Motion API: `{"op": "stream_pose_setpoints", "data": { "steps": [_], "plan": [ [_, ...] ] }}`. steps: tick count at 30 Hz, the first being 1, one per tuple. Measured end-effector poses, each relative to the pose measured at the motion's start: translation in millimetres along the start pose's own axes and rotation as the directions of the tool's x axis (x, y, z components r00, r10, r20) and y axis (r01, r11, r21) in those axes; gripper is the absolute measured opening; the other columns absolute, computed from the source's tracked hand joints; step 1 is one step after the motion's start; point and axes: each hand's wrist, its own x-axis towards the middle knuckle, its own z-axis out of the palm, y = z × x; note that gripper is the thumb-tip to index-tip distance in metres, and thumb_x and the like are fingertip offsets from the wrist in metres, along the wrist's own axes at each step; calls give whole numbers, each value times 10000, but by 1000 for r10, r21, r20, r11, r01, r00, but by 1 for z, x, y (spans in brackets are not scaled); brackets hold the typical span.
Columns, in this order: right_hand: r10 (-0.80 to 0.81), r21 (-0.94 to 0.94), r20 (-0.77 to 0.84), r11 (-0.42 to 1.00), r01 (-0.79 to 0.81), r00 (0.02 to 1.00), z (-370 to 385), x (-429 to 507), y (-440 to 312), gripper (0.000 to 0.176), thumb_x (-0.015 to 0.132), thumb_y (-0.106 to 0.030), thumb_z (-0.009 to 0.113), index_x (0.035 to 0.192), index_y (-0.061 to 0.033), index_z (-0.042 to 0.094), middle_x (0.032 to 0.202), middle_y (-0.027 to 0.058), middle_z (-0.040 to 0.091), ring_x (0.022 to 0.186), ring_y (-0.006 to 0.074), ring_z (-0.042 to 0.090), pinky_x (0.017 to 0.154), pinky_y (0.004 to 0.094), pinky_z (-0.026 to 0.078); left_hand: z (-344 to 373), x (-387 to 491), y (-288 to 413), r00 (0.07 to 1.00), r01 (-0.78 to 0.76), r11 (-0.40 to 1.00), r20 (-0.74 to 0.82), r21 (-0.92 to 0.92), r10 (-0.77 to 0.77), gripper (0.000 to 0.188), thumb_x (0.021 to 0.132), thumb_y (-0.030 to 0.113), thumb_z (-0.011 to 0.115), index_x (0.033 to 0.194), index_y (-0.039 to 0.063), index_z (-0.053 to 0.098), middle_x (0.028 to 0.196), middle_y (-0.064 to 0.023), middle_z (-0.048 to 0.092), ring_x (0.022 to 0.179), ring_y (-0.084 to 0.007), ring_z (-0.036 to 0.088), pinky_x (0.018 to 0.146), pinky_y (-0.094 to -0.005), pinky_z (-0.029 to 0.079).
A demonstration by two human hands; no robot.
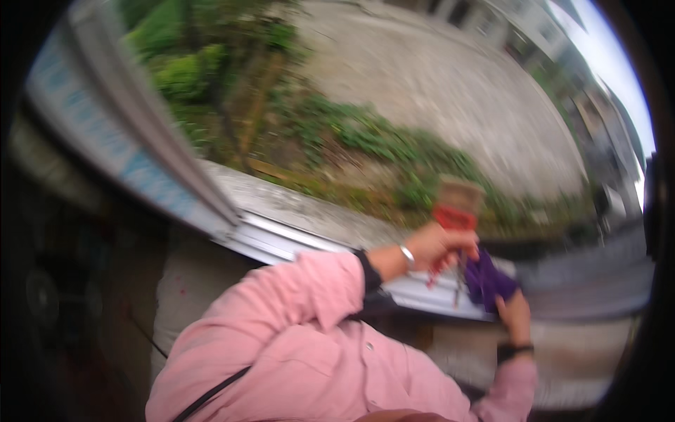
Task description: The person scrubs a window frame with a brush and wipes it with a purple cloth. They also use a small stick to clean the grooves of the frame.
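Observation:
My left hand, with a silver bracelet at the wrist, grips a small object with a red band and a tan, partly see-through top. Motion blur keeps me from telling what it is. Thin red strands and a narrow dangling piece hang below that hand. On the right, my right hand holds a bunched purple cloth, whose upper end reaches the left hand's fingers. Both hands are over the metal track of a window sill.
A window sash bearing pale blue writing stands at the left. Beyond the track lie a concrete ledge, green plants and a paved yard. Buildings rise at the far edge. Below the sill is a pale surface.

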Motion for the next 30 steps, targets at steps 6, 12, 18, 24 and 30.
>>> {"op": "stream_pose_setpoints", "data": {
  "steps": [6,12,18,24,30],
  "plan": [
    [144,-204,18,969,-137,989,21,29,26,802,723,-546,692,1208,56,481,1095,294,607,1067,415,573,923,445,449,-9,21,-14,992,-110,987,40,-114,116,246,885,290,641,786,65,630,747,-36,673,422,-41,487,347,-197,357],
    [181,-235,28,957,-169,983,21,32,22,899,693,-583,707,1276,48,444,1121,289,604,1084,418,569,937,441,442,-21,28,-20,994,-98,993,38,-72,101,247,893,304,633,811,72,620,772,-32,671,439,-33,481,362,-188,366],
    [223,-221,-9,950,-220,975,58,42,65,925,666,-581,726,1309,16,430,1146,269,603,1099,403,567,937,432,444,-27,31,-22,992,-123,991,14,-47,124,247,899,309,625,826,73,609,793,-27,665,447,-27,475,370,-183,361],
    [-229,-248,-482,961,119,846,131,83,156,1006,545,-580,811,1329,-65,448,1181,255,593,1136,375,553,951,413,440,-33,40,-19,989,-149,989,1,-15,149,226,903,311,624,838,94,611,786,-8,670,448,-24,460,377,-174,358],
    [154,-9,-183,987,-158,971,83,71,90,780,625,-502,748,1166,24,551,1102,280,612,1085,407,568,922,435,452,-25,40,-11,986,-148,987,-60,68,153,250,895,327,623,783,102,620,739,-5,662,463,-24,464,388,-175,354]
  ]
}}
